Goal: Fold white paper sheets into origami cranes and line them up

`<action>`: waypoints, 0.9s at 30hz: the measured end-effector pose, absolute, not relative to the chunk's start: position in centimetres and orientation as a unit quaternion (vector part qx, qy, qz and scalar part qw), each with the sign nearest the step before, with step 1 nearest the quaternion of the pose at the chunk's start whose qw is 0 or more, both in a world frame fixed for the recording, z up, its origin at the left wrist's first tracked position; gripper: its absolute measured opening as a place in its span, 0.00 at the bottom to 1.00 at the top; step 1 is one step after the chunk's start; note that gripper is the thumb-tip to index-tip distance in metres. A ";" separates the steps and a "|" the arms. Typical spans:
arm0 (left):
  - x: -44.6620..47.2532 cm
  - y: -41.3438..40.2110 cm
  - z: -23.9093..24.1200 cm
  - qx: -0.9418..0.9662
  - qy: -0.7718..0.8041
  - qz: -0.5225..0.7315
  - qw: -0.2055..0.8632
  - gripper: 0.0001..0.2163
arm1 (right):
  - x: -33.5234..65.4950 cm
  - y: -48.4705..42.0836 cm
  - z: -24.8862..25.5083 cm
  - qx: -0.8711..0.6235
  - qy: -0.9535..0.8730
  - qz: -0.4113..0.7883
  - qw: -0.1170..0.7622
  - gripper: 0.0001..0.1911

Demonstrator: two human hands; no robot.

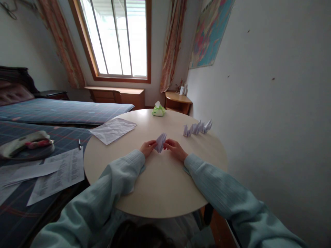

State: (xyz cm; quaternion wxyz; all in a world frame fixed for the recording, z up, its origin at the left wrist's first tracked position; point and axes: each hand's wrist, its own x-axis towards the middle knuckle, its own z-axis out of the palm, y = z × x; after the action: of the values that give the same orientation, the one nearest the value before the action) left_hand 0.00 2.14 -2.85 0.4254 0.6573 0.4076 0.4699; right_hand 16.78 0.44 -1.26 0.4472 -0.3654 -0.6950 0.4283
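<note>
A small piece of folded white paper point(160, 142) is held upright just above the middle of the round table point(165, 193). My left hand point(148, 148) pinches its left edge, and my right hand point(176, 148) grips its right edge between thumb and fingers. To the right stands a row of several folded paper figures point(197, 128), pointed at their tops. A creased sheet of white paper point(113, 130) lies flat at the table's far left, partly over the edge.
A green tissue pack point(158, 110) sits at the table's far side. On the left, a bed point(64, 134) bears printed sheets point(59, 175), a pen point(79, 144) and a bag-like item point(26, 144). A wall point(271, 137) runs along the right. A corner shelf point(178, 97) stands behind.
</note>
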 end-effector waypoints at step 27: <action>0.2 1.6 -2.0 0.645 0.384 0.530 0.395 0.15 | 16.7 0.2 -1.1 -0.365 -0.651 0.420 0.516 0.18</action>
State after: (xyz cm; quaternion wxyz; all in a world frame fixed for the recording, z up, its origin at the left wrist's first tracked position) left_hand 0.16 1.63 -2.04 0.3951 0.6447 0.3842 0.5297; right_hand 16.67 0.16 -1.07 0.5157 -0.3655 -0.6509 0.4204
